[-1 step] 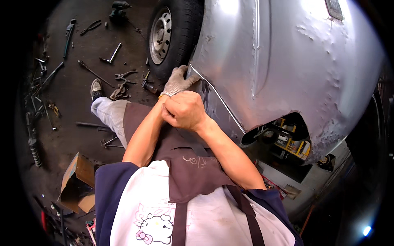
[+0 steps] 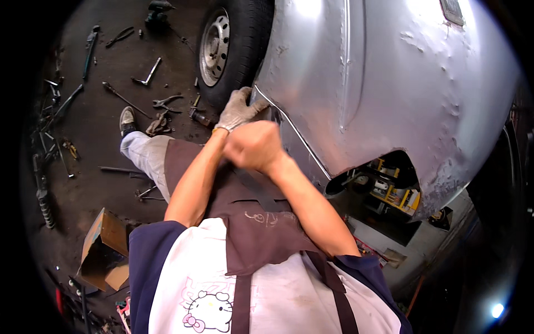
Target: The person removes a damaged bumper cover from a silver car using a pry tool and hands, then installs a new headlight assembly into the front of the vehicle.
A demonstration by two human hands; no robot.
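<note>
My left hand (image 2: 238, 111) wears a pale knitted glove and rests against the lower edge of a dented silver car body panel (image 2: 311, 100), close behind the wheel (image 2: 236, 50). Its thumb is spread from the fingers, and some fingertips are hidden at the panel edge. A thin bright strip (image 2: 295, 128) runs along that edge from beside the thumb. My bare right hand (image 2: 255, 146) is closed in a fist just in front of the left wrist, slightly smeared by motion. Whatever the fist may hold is hidden.
Pliers (image 2: 167, 102), a cordless drill (image 2: 159, 14), wrenches and bars (image 2: 127, 99) lie on the dark floor at left. An opened cardboard box (image 2: 105, 245) stands at lower left. The panel has a large cut-out (image 2: 397, 167) at right, with a yellow-edged shelf (image 2: 392, 195) beyond.
My right fist has shifted slightly right, away from the left wrist, and is more blurred. My gloved left hand stays at the panel edge. The whole view has shifted a little.
</note>
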